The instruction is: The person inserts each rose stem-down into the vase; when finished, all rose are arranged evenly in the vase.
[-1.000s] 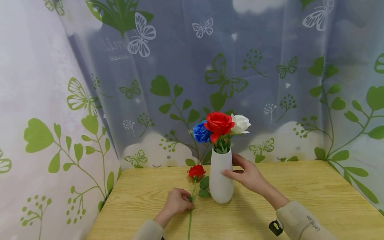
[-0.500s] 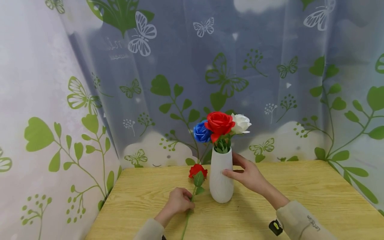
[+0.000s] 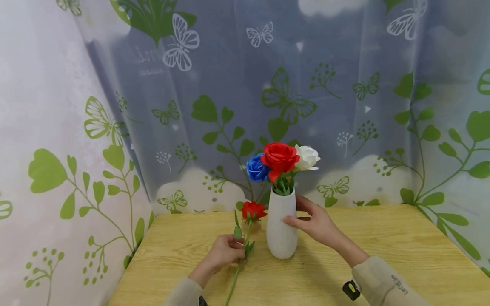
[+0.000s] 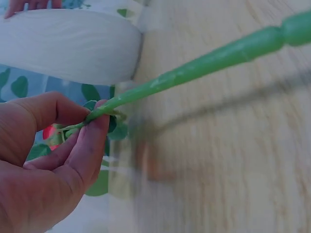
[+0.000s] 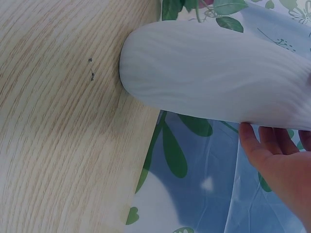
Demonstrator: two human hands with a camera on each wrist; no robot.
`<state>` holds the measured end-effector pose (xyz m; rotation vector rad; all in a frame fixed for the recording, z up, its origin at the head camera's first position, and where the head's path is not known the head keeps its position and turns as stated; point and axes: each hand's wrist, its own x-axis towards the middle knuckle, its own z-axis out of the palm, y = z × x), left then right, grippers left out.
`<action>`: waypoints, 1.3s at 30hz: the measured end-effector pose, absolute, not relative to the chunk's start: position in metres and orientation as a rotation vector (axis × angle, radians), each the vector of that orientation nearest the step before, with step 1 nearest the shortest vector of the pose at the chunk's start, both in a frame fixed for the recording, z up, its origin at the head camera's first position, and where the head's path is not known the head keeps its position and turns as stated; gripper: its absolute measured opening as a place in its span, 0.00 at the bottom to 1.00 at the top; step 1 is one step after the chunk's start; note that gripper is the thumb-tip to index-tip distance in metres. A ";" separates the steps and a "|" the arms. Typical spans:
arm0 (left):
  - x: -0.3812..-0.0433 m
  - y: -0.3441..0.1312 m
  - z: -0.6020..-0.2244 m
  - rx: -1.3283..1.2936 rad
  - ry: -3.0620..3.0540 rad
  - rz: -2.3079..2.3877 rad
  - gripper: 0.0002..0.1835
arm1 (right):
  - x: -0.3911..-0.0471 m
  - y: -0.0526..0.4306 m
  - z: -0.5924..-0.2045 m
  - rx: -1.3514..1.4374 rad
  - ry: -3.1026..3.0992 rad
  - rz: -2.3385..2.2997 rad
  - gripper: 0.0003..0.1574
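Observation:
My left hand [image 3: 226,251] pinches the green stem [image 4: 194,73] of a red artificial rose [image 3: 253,211] between thumb and fingers. The stem runs slantwise over the table, its lower end toward me and the bloom pointing away. A white vase [image 3: 282,225] stands upright to the right of this rose. In it are a red rose [image 3: 280,157], a blue rose [image 3: 257,168] and a white rose [image 3: 307,158]. My right hand [image 3: 317,221] holds the vase from the right, thumb on the front and fingers behind. In the right wrist view, fingertips [image 5: 246,131] rest along the vase's side.
The wooden table [image 3: 183,238] ends at the back against a printed curtain [image 3: 214,76] with leaves and butterflies. Curtain panels hang on both sides too. A small black device [image 3: 351,290] sits at my right sleeve.
The loose red rose has turned about its stem and risen slightly, its leaves swinging from the right side to the left. My left hand has shifted slightly up. The right hand and vase stay still.

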<state>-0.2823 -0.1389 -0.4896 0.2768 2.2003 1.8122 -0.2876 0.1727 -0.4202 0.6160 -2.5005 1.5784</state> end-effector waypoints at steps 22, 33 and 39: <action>-0.277 -0.128 -0.451 0.341 2.201 2.118 0.22 | -0.289 0.173 -0.419 0.631 -2.502 1.562 0.49; -0.274 -0.124 -0.442 0.226 2.282 2.291 0.19 | -0.287 0.172 -0.421 0.586 -2.537 1.561 0.50; -0.277 -0.126 -0.429 0.208 2.231 2.416 0.20 | -0.286 0.172 -0.420 0.590 -2.530 1.564 0.50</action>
